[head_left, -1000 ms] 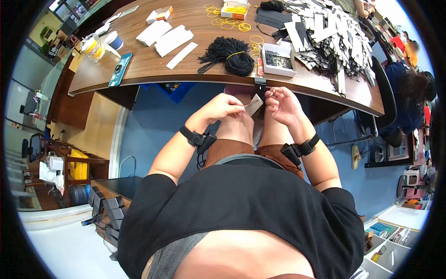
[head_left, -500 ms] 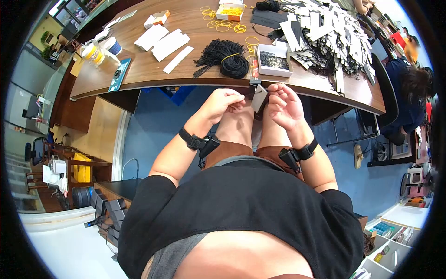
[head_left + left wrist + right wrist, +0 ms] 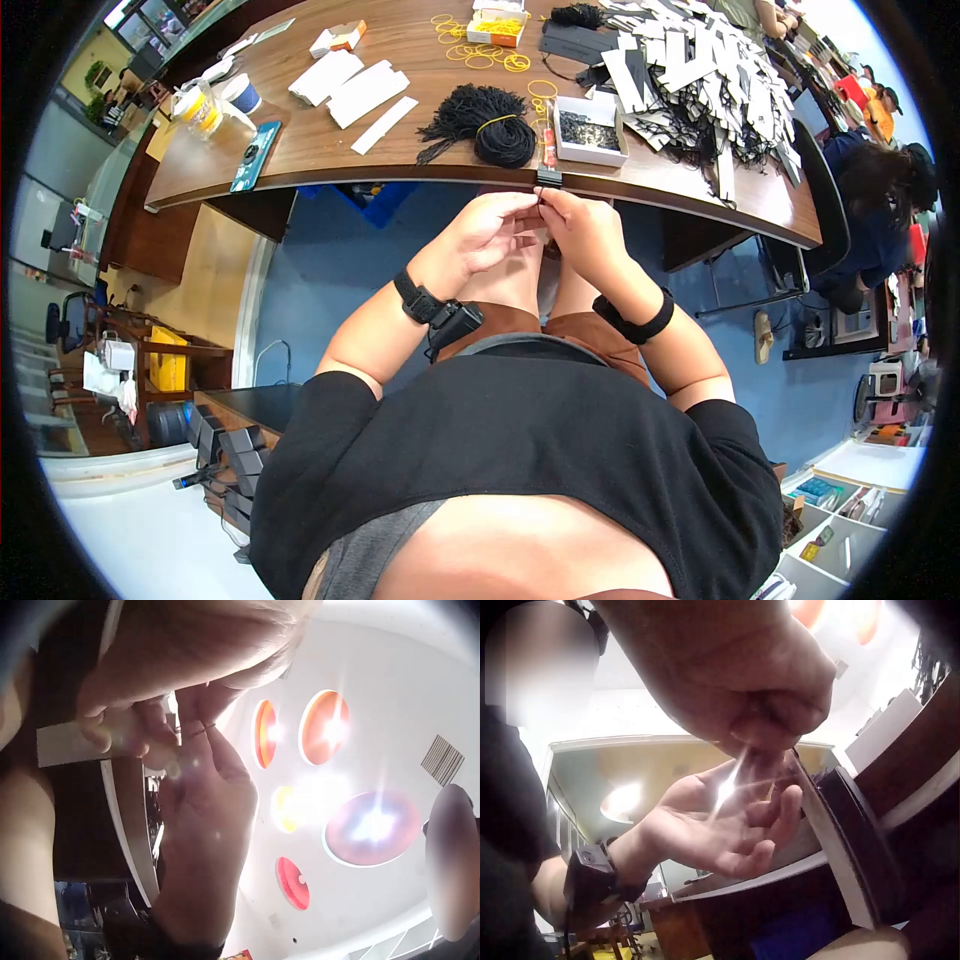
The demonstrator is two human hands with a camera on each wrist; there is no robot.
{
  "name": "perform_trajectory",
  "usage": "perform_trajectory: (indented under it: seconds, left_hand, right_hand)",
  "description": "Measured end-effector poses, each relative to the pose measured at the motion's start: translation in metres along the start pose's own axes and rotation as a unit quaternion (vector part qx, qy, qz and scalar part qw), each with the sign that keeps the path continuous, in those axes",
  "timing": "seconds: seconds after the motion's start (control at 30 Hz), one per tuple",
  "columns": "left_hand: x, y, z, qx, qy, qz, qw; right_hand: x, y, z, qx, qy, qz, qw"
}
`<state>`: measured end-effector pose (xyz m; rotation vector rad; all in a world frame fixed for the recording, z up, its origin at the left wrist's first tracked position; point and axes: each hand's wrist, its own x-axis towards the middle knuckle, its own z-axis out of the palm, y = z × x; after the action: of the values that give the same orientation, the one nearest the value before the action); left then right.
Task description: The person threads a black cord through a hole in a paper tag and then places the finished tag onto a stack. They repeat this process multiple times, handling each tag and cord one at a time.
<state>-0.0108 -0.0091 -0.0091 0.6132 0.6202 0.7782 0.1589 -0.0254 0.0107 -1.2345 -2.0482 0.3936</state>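
1. The left hand [image 3: 490, 232] has its thumb and forefinger tips together at a thin dark cord [image 3: 196, 733], its other fingers loosely bent.
2. The right hand [image 3: 588, 238] pinches the cord, its other fingers curled in.
3. A pale card [image 3: 71, 744] stands beside the fingers, at the edge of the tabletop [image 3: 330, 160].
4. On the tabletop, a black cord bundle [image 3: 505, 142] lies near an open white box [image 3: 600, 150].

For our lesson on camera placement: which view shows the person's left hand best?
The right wrist view: the left hand appears there with its palm and several fingers visible, despite glare. The head view shows it smaller, from above; the left wrist view shows it close up, cut off by the frame.
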Motion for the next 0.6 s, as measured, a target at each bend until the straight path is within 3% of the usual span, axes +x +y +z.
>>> perform_trajectory:
  seconds: [0.07, 0.1, 0.17, 0.23, 0.3, 0.33, 0.37, 0.4, 0.43, 0.5, 0.53, 0.57, 0.6]
  left_hand:
    - [-0.008, 0.009, -0.002, 0.112, -0.020, 0.038, 0.993]
    - [-0.008, 0.009, -0.003, 0.233, 0.013, 0.118, 0.965]
    - [-0.008, 0.006, -0.007, 0.456, 0.080, 0.268, 0.845]
    - [-0.007, 0.003, 0.004, 0.497, 0.052, 0.328, 0.801]
    - [-0.003, -0.009, 0.004, 0.345, -0.114, 0.266, 0.893]
    - [-0.003, -0.008, 0.005, 0.413, -0.141, 0.280, 0.855]
    - [-0.003, -0.008, 0.003, 0.381, -0.144, 0.230, 0.884]
    - [-0.003, -0.009, -0.001, 0.348, -0.146, 0.178, 0.909]
    - [-0.003, -0.010, -0.003, 0.313, -0.148, 0.126, 0.930]
    - [-0.007, -0.009, -0.006, 0.306, -0.129, 0.112, 0.936]
    - [-0.010, -0.003, -0.008, 0.333, -0.121, 0.103, 0.929]
    - [-0.011, 0.001, -0.009, 0.359, -0.113, 0.095, 0.922]
    - [-0.011, 0.002, -0.009, 0.407, -0.110, 0.112, 0.900]
  right_hand:
    - [0.001, 0.000, -0.002, 0.093, 0.003, 0.033, 0.995]
    - [0.002, -0.001, -0.006, 0.160, 0.000, 0.068, 0.985]
    - [0.007, -0.007, -0.022, 0.230, -0.071, 0.066, 0.968]
    - [0.010, -0.012, -0.035, 0.304, -0.131, 0.097, 0.939]
    - [0.013, -0.017, -0.044, 0.356, -0.158, 0.099, 0.916]
    - [0.014, -0.016, -0.046, 0.320, -0.135, 0.087, 0.934]
    - [0.013, -0.016, -0.048, 0.284, -0.111, 0.076, 0.949]
    - [0.013, -0.012, -0.054, 0.159, -0.039, 0.068, 0.984]
    - [0.014, -0.004, -0.057, -0.025, 0.113, -0.037, 0.993]
    - [0.022, 0.003, -0.070, -0.029, 0.204, -0.095, 0.974]
    - [0.019, 0.002, -0.071, 0.038, 0.175, -0.073, 0.981]
    - [0.015, 0.003, -0.069, 0.234, 0.149, 0.000, 0.961]
    - [0.012, 0.006, -0.063, 0.419, 0.116, 0.071, 0.898]
